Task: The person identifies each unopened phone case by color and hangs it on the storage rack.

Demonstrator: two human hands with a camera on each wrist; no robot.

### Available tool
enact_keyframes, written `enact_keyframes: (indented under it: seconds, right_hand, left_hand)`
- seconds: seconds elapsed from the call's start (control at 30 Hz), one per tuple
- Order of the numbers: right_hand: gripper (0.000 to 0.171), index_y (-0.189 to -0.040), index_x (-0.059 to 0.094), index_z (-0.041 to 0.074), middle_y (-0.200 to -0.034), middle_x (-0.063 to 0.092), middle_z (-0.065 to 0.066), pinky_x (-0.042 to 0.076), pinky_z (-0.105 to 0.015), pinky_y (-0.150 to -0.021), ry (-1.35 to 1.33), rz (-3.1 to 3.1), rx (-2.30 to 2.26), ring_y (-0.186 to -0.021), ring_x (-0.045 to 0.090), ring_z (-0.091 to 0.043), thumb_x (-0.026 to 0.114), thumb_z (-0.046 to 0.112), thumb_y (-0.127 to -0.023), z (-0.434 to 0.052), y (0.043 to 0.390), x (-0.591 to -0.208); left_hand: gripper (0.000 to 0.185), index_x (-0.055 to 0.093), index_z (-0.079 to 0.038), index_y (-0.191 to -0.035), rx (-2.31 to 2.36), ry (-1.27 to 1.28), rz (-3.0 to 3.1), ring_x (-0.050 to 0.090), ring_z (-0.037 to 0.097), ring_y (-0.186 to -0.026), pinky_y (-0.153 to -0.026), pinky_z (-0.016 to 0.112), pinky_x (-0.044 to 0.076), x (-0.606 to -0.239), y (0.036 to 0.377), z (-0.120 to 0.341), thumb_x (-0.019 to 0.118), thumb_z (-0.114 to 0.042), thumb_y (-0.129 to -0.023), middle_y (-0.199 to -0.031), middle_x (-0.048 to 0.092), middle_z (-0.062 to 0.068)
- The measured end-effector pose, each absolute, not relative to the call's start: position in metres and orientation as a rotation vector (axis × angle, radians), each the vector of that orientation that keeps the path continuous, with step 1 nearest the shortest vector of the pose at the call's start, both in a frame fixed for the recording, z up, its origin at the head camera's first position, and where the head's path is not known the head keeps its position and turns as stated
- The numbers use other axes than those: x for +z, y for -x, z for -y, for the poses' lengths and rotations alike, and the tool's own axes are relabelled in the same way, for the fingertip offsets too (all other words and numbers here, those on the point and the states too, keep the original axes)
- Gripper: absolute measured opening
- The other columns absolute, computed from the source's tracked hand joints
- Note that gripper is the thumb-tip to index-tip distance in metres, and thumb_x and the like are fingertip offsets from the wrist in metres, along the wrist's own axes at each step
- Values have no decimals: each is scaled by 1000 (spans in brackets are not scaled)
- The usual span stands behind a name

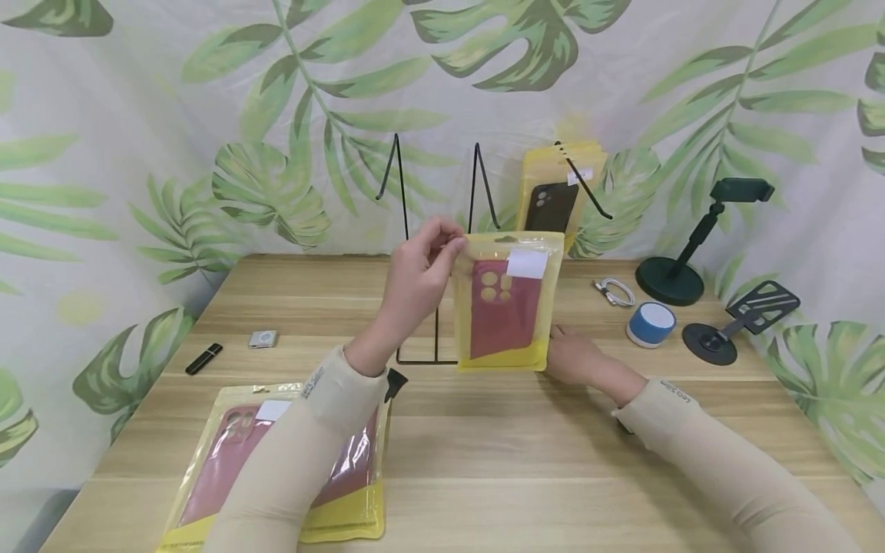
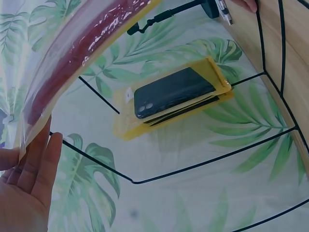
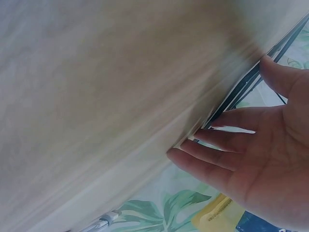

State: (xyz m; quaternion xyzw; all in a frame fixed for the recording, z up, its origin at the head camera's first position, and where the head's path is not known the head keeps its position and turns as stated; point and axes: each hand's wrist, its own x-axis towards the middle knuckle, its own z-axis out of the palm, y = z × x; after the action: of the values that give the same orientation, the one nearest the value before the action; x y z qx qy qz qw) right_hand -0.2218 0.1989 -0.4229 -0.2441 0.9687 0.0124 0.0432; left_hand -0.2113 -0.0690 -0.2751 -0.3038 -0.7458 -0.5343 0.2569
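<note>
Your left hand (image 1: 418, 276) pinches the top corner of a yellow packet (image 1: 505, 303) with a red phone case inside, holding it upright above the surface (image 1: 525, 453), just in front of the black wire rack (image 1: 422, 253). Your right hand (image 1: 577, 357) rests relaxed with straight fingers at the packet's lower right corner, on the surface. A second yellow packet (image 1: 553, 196) with a dark case stands on the rack behind.

L hand (image 1: 423, 265) pinching, R hand (image 1: 579, 357) flat
</note>
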Motion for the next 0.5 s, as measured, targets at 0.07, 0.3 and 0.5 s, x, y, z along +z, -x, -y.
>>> enact_keyframes:
  seconds: [0.07, 0.3, 0.5]
  right_hand:
    - [48, -139, 54, 3, -142, 50, -31, 47, -59, -104, 735, -2958, 27, -129, 50, -49, 53, 33, -101, -199, 222, -423]
    - [67, -145, 42, -9, -145, 45, -33, 44, -56, -108, 685, -2939, 36, -133, 47, -47, 51, 42, -102, -198, 223, -422]
    - [70, -145, 39, -12, -148, 42, -33, 41, -55, -111, 663, -2932, 62, -137, 43, -47, 48, 43, -103, -197, 224, -424]
  left_hand:
    - [9, 62, 3, -96, -1456, 815, 2014, 43, 13, -59, -54, 20, 35, -272, 215, 68, 58, -4, -98, -81, 66, 15]
    - [10, 63, 3, -97, -1430, 756, 2035, 42, 14, -57, -53, 21, 35, -271, 225, 69, 58, -6, -99, -82, 67, 15]
    - [12, 65, 1, -101, -1374, 658, 2120, 58, 19, -68, -60, 22, 42, -271, 244, 70, 59, -9, -99, -92, 72, 16]
